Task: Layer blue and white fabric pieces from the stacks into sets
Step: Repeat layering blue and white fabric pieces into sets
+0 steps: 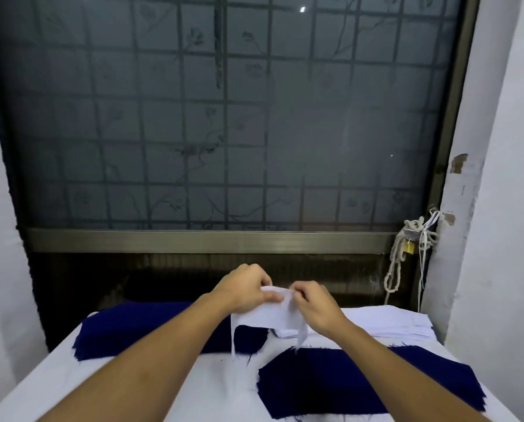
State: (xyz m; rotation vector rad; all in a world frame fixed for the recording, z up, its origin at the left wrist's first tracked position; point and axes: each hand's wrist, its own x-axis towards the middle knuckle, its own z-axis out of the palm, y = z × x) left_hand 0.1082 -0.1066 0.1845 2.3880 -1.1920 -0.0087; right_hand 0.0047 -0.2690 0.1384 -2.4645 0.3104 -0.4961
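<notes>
A: Where is the white piece (269, 315)?

B: In the air above the table (193, 391), between the blue stack (138, 330) at the back left and the white stack (391, 322) at the back right. Both hands have its top edge.

A: How are they gripping it?

B: The left hand (248, 287) and right hand (314, 303) sit close together, and the fingers (268, 297) of each are pinched on the cloth. Frayed threads and a loose strip hang from its lower edge.

A: Why hold it up rather than drop it straight down?

B: I judge they are spreading it flat, or checking that it is a single layer, so it lies smooth. A blue piece (361, 382) lies flat on the table nearer the person, under the right forearm. That looks like the base of a set, and the white one would go on it.

A: And the two stacks side by side?

B: Probably so each colour is a short reach away, with the near part of the table kept for the sets.

A: Any writing or brand?

B: None that I can read. The cloth is plain. A padlock (409, 247) hangs with a rope (396, 263) by the window (224, 117) frame, too small to show any mark.
</notes>
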